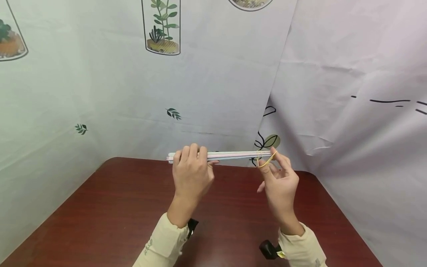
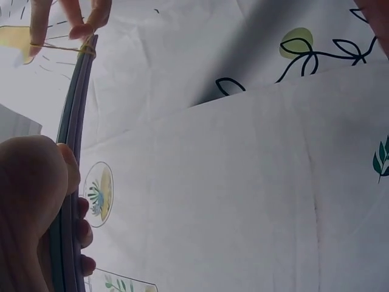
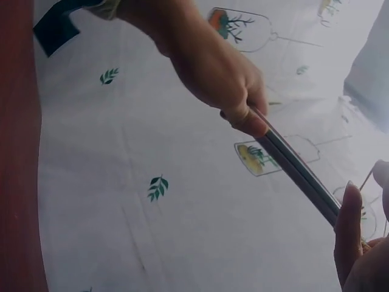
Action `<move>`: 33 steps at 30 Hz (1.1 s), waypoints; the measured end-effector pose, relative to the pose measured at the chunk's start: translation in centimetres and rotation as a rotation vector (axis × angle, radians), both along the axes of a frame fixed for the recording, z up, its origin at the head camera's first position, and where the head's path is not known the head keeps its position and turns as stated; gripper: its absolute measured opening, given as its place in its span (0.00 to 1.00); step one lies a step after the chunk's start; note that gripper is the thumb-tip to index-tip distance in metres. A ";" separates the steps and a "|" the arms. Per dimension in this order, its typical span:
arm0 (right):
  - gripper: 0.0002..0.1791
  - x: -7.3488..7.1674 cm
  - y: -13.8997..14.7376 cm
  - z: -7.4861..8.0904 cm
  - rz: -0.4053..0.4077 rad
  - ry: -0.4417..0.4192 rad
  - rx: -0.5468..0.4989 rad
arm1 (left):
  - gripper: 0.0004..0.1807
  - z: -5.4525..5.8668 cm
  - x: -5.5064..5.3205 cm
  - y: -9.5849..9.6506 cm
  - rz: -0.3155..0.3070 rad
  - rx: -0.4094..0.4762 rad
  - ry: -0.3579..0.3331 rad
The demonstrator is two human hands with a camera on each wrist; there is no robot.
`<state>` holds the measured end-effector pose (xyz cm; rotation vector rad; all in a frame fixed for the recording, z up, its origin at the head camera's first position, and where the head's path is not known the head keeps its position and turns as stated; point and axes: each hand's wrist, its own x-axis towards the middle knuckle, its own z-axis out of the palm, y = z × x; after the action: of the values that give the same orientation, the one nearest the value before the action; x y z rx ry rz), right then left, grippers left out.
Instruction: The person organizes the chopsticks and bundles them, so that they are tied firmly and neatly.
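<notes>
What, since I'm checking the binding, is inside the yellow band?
The yellow band wraps the bundle of sticks near one end, while the right hand stretches a loop. Anything in the bundle's middle is covered by the outer sticks.

A reddish-brown bench (image 1: pixel 110 222) with rounded far corners stands before pale cloth (image 1: pixel 217 85) that hangs behind it and along both sides. Printed on it are a jar (image 1: pixel 163 29) of leafy plants near the top, another jar (image 1: pixel 11 42) at the left edge and, lower down, small green sprigs (image 1: pixel 173 114). The creased right-hand sheet (image 1: pixel 360 148) bears black strokes (image 1: pixel 389 101).
</notes>
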<state>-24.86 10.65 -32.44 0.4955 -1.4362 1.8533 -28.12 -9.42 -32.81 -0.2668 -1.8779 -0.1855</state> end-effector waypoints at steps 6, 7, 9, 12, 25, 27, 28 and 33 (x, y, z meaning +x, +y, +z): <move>0.22 -0.2 0.7 0.7 0.057 -0.182 -0.096 | 0.09 -0.1 -0.2 0.3 -0.016 -0.041 0.045; 0.20 -0.3 0.9 0.8 0.077 -0.208 -0.106 | 0.08 -0.2 -0.2 0.4 -0.019 -0.048 0.055; 0.17 -0.4 1.2 0.9 0.125 -0.246 -0.116 | 0.07 -0.2 -0.3 0.6 -0.030 -0.054 0.072; 0.13 -0.6 1.6 1.0 0.199 -0.274 -0.104 | 0.12 -0.4 -0.4 0.9 -0.048 -0.064 0.097; 0.19 -0.6 4.1 2.0 0.423 -0.374 0.087 | 0.06 -0.7 -0.1 1.7 -0.073 -0.109 0.040; 0.19 -0.6 4.3 2.0 0.422 -0.400 0.114 | 0.06 -0.8 -0.2 1.6 -0.073 -0.118 0.035; 0.18 -0.6 4.4 2.1 0.420 -0.414 0.124 | 0.06 -0.8 -0.2 1.6 -0.076 -0.121 0.036; 0.17 -0.6 4.7 2.3 0.409 -0.473 0.154 | 0.10 -1.0 -0.5 1.6 -0.096 -0.121 0.066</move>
<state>-25.47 15.39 -30.17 0.4694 -1.9109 2.3030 -28.60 -7.79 -33.80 -0.4414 -1.8148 -0.1262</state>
